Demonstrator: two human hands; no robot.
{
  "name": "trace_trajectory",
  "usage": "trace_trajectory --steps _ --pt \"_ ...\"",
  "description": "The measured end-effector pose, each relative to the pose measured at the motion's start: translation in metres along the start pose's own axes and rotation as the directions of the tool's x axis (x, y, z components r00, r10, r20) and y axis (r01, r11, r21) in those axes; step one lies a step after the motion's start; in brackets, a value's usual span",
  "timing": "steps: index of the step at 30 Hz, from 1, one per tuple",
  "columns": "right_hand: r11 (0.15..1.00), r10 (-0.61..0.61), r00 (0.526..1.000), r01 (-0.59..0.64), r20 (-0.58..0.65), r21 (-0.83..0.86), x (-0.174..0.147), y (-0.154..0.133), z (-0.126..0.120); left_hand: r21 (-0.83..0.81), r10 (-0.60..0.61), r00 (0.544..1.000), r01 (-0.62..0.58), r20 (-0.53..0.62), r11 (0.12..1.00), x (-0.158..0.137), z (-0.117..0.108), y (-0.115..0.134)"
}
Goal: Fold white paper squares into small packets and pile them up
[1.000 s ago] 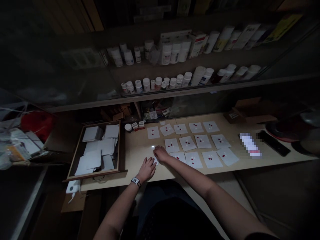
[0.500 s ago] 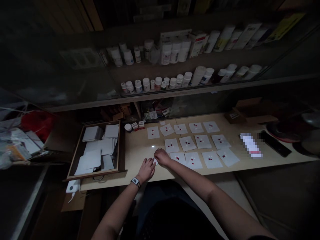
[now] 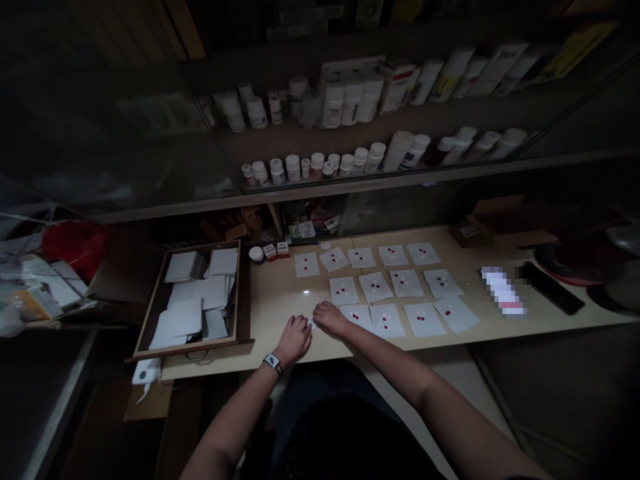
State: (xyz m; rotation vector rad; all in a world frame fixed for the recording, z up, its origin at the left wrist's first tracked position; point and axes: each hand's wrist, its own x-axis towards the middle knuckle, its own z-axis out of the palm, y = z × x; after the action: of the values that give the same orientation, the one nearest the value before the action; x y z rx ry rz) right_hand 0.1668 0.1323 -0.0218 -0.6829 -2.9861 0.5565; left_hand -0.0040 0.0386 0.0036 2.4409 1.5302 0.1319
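Observation:
Close together over the table's front part, both my hands work on one small folded piece of white paper (image 3: pixel 312 325). My left hand (image 3: pixel 295 338), with a watch on its wrist, grips the left end, fingers curled. On the other end, my right hand (image 3: pixel 329 317) is closed, fingertips pressed on the paper. Most of the paper is hidden under the fingers. Right of my hands lie several square white papers in rows, such as this sheet (image 3: pixel 343 299), each carrying a few red and white pills. The right forearm passes over the edge of the nearest row.
A wooden drawer box (image 3: pixel 244 293) with stacks of white paper stands at the left. Behind it are a white-capped jar (image 3: pixel 257 255) and two small boxes. A dark phone (image 3: pixel 553 288) lies at the right. Shelves above hold many medicine bottles (image 3: pixel 293 169).
My right hand has shifted slightly to the right and down, and a little more of the folded paper shows between the hands. My left hand has hardly moved.

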Motion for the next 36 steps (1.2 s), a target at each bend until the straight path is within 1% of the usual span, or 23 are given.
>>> trace_trajectory --steps 6,9,11,12,14,15,16,18,20,22,26,29,33,36 --pt "0.999 -0.053 0.997 0.054 -0.063 0.001 0.0 -0.003 0.006 0.013 -0.001 1.0 0.001 0.014 1.0 -0.001 0.001 0.0" --pt "0.998 -0.061 0.997 0.062 -0.045 0.019 -0.002 -0.003 0.005 0.021 0.007 1.0 -0.008 0.03 1.0 -0.002 0.001 0.0" --pt "0.998 -0.035 0.999 0.036 -0.017 0.045 -0.004 -0.005 0.003 0.029 0.015 0.999 -0.017 0.039 0.999 -0.002 0.002 0.0" --pt "0.998 0.005 1.0 -0.004 -0.013 0.063 -0.005 -0.006 0.001 0.032 0.021 0.999 -0.022 0.04 0.999 -0.002 0.003 0.0" --pt "0.983 0.151 0.988 -0.147 -0.025 0.111 -0.004 -0.01 -0.001 0.04 0.032 0.999 -0.033 0.039 0.999 -0.003 0.006 0.0" --pt "0.961 0.247 0.968 -0.24 -0.032 0.138 -0.001 -0.012 -0.003 0.046 0.036 0.999 -0.038 0.04 0.998 -0.004 0.007 -0.001" --pt "0.928 0.342 0.939 -0.333 -0.031 0.165 0.002 -0.015 -0.004 0.055 0.038 0.998 -0.041 0.044 0.998 -0.005 0.01 -0.001" --pt "0.859 0.476 0.879 -0.47 0.02 0.203 0.01 -0.018 -0.005 0.078 0.031 0.998 -0.036 0.057 0.996 -0.007 0.014 -0.001" --pt "0.816 0.53 0.843 -0.537 0.094 0.214 0.018 -0.018 -0.007 0.091 0.019 0.998 -0.025 0.064 0.995 -0.009 0.017 -0.001" --pt "0.793 0.546 0.825 -0.565 0.147 0.228 0.024 -0.017 -0.009 0.089 0.016 0.998 -0.022 0.065 0.996 -0.011 0.019 -0.002" --pt "0.755 0.577 0.8 -0.599 0.163 0.268 0.028 -0.015 -0.01 0.079 0.053 0.996 -0.058 0.069 0.995 -0.012 0.016 -0.007" --pt "0.769 0.563 0.818 -0.572 0.122 0.287 0.026 -0.015 -0.007 0.078 0.077 0.995 -0.082 0.067 0.994 -0.012 0.014 -0.009" --pt "0.843 0.476 0.879 -0.457 0.001 0.284 0.017 -0.017 0.0 0.066 0.066 0.997 -0.069 0.049 0.995 -0.011 0.014 -0.01" --pt "0.912 0.366 0.929 -0.346 -0.054 0.221 0.008 -0.017 0.002 0.059 0.052 0.998 -0.055 0.044 0.997 -0.01 0.014 -0.007"
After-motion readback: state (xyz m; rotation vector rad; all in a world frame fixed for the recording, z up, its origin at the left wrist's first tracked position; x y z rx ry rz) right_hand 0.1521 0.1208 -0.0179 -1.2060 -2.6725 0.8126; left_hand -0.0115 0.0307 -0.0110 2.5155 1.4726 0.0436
